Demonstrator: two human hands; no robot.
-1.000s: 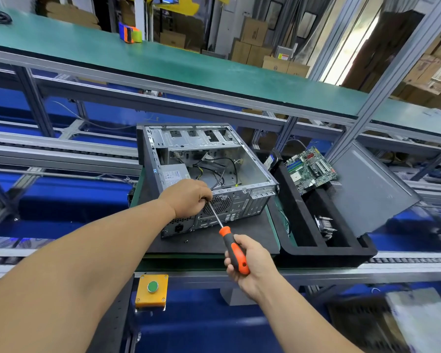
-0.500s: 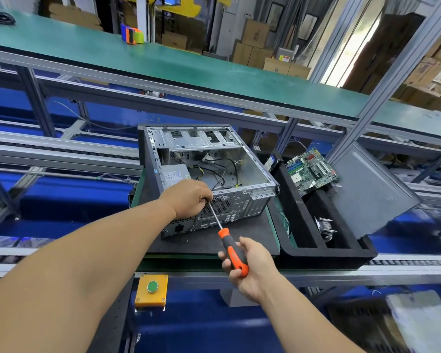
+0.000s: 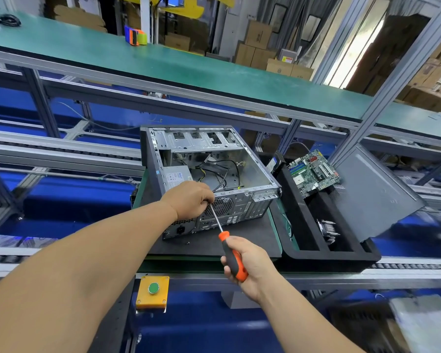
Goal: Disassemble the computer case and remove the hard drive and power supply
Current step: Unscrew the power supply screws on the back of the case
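Observation:
An open grey computer case [image 3: 250, 179] lies on its side on a dark mat [image 3: 209, 240], rear panel facing me. The power supply [image 3: 175, 177] with a white label sits in its near-left corner, loose black cables beside it. My left hand [image 3: 190, 198] curls over the case's top rear edge next to the power supply, fingers around the screwdriver's shaft tip. My right hand [image 3: 247, 263] grips the orange-and-black handle of the screwdriver [image 3: 223, 236], whose shaft points up-left to the rear panel. A small screw [image 3: 187, 242] lies on the mat.
A black foam tray [image 3: 323, 253] stands right of the case, holding a green motherboard [image 3: 312, 171] and a heatsink [image 3: 329, 229]. A grey side panel [image 3: 374, 197] leans on it. A yellow box with a green button [image 3: 153, 291] hangs at the front rail. A green shelf [image 3: 163, 62] runs behind.
My right hand has shifted its hold slightly on the screwdriver handle, which stays against the rear panel. My left hand keeps its place on the case.

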